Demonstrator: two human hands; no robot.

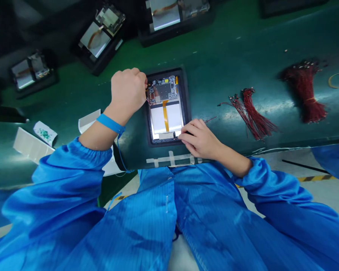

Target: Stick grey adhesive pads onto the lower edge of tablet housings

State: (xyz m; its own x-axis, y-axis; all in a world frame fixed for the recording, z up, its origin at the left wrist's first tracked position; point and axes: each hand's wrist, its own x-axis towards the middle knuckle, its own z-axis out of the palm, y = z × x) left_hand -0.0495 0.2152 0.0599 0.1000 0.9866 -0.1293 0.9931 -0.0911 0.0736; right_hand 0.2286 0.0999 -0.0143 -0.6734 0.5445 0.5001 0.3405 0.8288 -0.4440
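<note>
An opened tablet (pixel 173 117) lies in a black frame tray (pixel 187 98) in front of me, with its circuit board (pixel 162 92), silver battery and orange flex cable (pixel 165 116) exposed. My left hand (pixel 128 90), wearing a blue wrist strap (pixel 110 123), is closed at the tablet's upper left edge; its fingertips and whatever they pinch are hidden. At the lower right corner my right hand (pixel 200 138) has its fingers pinched together. A short dark red wire (pixel 211 119) sticks out beside that hand; whether the fingers hold it cannot be made out.
To the right lie small bundles of red-black wires (pixel 257 116), a larger tied bundle (pixel 307 90) and a yellow rubber band (pixel 337 80). More opened tablets (pixel 94 39) sit in black trays at the back. White trays (pixel 31 145) and a card with green bits (pixel 45 133) are left.
</note>
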